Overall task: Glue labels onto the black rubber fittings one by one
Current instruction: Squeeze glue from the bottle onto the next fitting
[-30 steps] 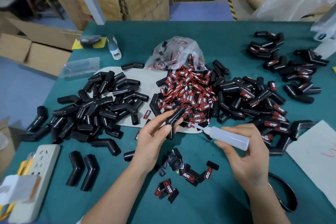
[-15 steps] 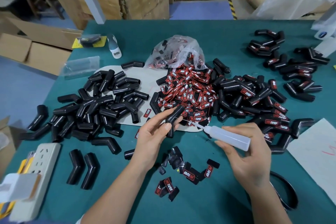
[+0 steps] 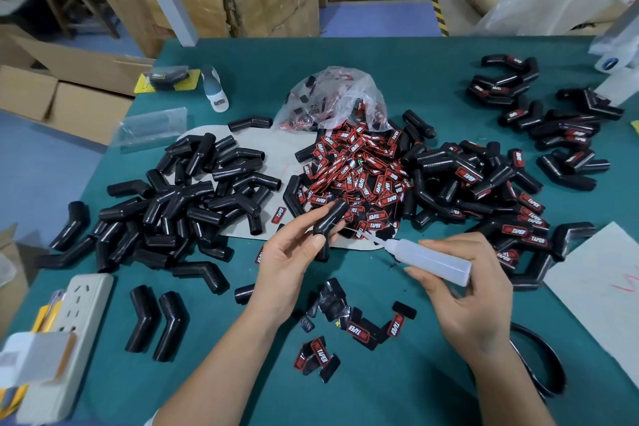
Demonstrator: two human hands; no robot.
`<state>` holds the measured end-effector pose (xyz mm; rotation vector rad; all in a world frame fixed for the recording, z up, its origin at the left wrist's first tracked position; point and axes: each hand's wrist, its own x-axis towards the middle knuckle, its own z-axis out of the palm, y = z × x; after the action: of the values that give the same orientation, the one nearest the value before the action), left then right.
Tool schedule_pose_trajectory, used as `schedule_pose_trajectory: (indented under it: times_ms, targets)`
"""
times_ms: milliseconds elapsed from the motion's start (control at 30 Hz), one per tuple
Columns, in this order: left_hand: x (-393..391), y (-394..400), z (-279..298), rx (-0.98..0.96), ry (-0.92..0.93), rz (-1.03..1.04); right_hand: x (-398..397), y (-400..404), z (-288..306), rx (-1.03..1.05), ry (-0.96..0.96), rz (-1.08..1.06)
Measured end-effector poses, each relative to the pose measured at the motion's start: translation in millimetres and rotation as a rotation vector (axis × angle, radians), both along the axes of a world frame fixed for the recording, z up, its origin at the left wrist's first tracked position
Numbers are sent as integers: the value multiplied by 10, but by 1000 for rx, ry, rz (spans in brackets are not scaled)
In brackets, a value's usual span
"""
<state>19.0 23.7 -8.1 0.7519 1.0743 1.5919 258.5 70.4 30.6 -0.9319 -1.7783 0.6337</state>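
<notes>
Fitting in hand: the left hand (image 3: 294, 252) holds one black bent fitting (image 3: 326, 225) just above the near edge of the label heap, thumb on the near side, fingers curled round the far side; that grip is clamped on the fitting.
Fitting's long axis: the upper leg runs up and to the right, away from the palm; the lower leg drops toward the near edge of the desk (image 3: 397, 391).
Glue bottle: the right hand (image 3: 473, 290) is wrapped round a translucent glue bottle (image 3: 432, 261), grip clamped on it, body lying almost flat, thin nozzle aimed left and slightly far.
Key relation: the nozzle tip sits just beside the right flank of the fitting, near the elbow; whether it touches the rubber I cannot tell.
Nearer hand: the right hand brings the glue in from the right, the left only has to present the face.
Judgement: the step looks like glue going on, with no label on this piece yet; the face must stay turned to the right for the bead to land.
Labels: a red-and-black label heap (image 3: 359, 176) lies just beyond the fitting; loose labels (image 3: 359, 330) lie near, between the wrists.
Unlabelled stock: plain fittings pile (image 3: 179, 197) to the left.
Finished stock: labelled fittings (image 3: 484, 190) to the right and far right.
</notes>
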Motion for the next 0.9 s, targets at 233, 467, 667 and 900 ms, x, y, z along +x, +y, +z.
schedule_pose_trajectory:
  times_ms: [233,467,667,900]
  targets:
    - [-26,-5,-41,-27,29,-1,-19,-12,22,12,15,-4]
    - [-21,7,-55,-6,28,-20,-11,-11,9,37,8,-27]
    - [-36,14,-79,3,29,-17,-13,-19,1,39,-9,-10]
    - [-50,23,-121,5,33,-28,-27,-28,32,37,-25,-22]
